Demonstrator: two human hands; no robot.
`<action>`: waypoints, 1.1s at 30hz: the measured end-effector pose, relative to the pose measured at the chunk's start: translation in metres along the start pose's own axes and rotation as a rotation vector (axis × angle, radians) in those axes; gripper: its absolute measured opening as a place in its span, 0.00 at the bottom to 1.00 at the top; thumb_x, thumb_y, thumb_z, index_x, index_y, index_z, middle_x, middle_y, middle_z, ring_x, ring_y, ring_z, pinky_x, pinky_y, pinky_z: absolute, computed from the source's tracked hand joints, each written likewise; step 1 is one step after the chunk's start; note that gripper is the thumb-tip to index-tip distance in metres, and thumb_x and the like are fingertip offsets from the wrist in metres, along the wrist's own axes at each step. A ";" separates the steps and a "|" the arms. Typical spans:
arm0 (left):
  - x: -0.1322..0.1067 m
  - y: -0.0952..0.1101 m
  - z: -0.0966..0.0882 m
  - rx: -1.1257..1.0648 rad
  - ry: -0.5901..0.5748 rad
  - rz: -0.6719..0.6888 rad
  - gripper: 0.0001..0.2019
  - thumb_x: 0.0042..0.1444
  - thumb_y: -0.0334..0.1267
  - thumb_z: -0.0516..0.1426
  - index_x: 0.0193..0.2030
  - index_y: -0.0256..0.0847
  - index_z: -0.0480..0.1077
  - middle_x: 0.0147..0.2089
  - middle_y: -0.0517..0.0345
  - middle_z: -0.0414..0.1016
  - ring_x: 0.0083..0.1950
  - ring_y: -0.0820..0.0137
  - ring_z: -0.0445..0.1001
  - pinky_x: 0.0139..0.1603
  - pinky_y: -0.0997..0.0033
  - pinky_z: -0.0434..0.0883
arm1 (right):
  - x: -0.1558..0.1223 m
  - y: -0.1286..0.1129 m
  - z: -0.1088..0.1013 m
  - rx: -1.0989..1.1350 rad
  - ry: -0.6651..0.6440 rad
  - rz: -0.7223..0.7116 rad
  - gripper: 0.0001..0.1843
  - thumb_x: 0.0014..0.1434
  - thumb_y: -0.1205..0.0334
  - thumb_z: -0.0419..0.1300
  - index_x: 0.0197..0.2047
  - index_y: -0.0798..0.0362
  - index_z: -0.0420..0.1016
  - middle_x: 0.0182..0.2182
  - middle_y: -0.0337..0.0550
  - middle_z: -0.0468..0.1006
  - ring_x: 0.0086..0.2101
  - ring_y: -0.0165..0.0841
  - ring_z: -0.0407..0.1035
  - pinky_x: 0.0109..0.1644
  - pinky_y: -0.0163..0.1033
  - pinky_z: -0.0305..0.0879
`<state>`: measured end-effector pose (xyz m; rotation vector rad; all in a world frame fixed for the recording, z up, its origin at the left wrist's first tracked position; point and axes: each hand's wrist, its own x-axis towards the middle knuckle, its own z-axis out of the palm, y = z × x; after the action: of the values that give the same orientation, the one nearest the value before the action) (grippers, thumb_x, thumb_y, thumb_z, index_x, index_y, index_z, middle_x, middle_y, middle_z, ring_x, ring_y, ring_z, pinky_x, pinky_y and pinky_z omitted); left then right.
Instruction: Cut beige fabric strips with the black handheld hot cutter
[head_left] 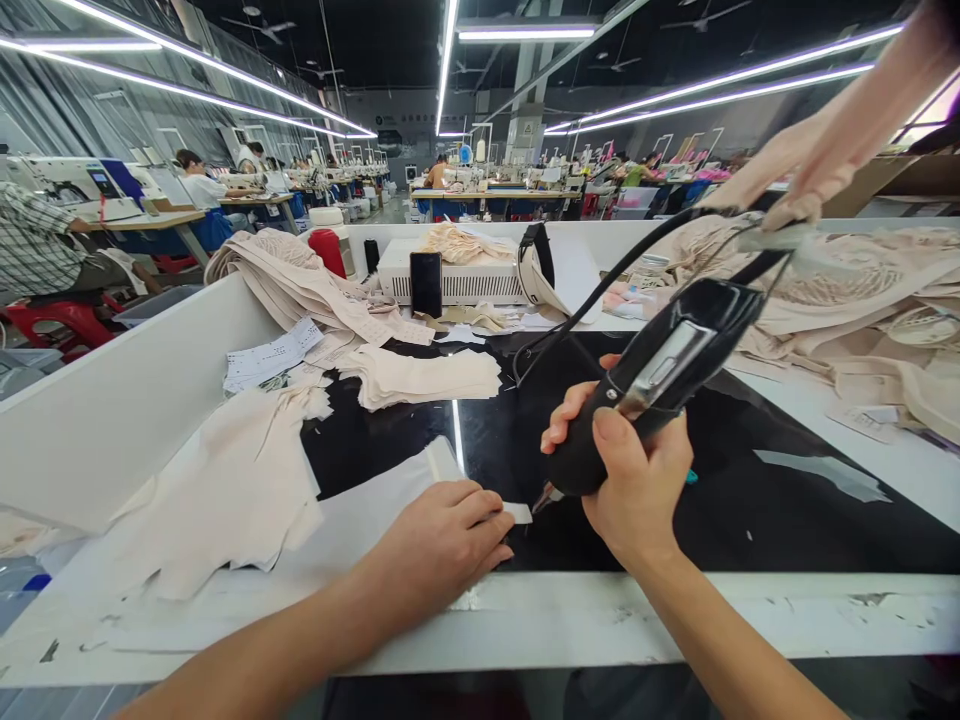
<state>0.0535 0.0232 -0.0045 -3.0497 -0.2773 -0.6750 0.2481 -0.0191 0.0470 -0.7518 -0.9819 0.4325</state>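
Observation:
My right hand point(637, 480) is wrapped around a black corded hand-held power tool point(652, 385), thumb on its near side. The tool tilts down to the left, and its pointed metal tip point(548, 497) sits close to the end of a narrow white strip point(519, 513). I cannot tell whether the tip touches it. My left hand point(450, 535) presses the strip against the black work surface point(712, 500), fingers together and slightly curled, covering most of it. Beside that hand lies a white sheet point(367, 510). Cream fabric pieces point(232, 490) lie further left.
A stack of cream cut pieces point(427, 375) lies behind my hands. Further back are a phone point(426, 284) and a white box point(480, 270) with vents. White side walls point(150, 390) edge the bench. Fabric heaps point(847, 300) fill the right. The tool's cable point(600, 305) loops behind it.

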 end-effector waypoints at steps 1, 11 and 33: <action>0.000 0.000 0.000 0.000 -0.001 0.001 0.12 0.78 0.40 0.57 0.57 0.35 0.76 0.52 0.48 0.81 0.53 0.61 0.80 0.55 0.61 0.80 | 0.001 0.000 -0.001 -0.006 0.010 -0.001 0.17 0.65 0.51 0.75 0.50 0.45 0.76 0.32 0.33 0.78 0.26 0.30 0.72 0.28 0.37 0.76; 0.000 0.002 0.000 -0.004 0.004 -0.011 0.13 0.80 0.40 0.53 0.57 0.36 0.75 0.51 0.49 0.81 0.53 0.62 0.80 0.56 0.62 0.79 | 0.007 0.000 0.008 0.020 0.042 -0.007 0.18 0.63 0.50 0.75 0.49 0.45 0.75 0.31 0.33 0.77 0.25 0.31 0.71 0.27 0.37 0.75; 0.000 0.002 0.001 0.000 0.006 0.006 0.10 0.77 0.39 0.59 0.57 0.35 0.75 0.51 0.48 0.81 0.53 0.61 0.81 0.56 0.62 0.80 | -0.003 -0.003 0.002 0.027 0.021 0.009 0.18 0.63 0.50 0.75 0.50 0.45 0.76 0.32 0.34 0.77 0.26 0.31 0.72 0.27 0.37 0.76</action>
<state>0.0538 0.0216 -0.0057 -3.0466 -0.2686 -0.6837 0.2450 -0.0222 0.0483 -0.7355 -0.9523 0.4437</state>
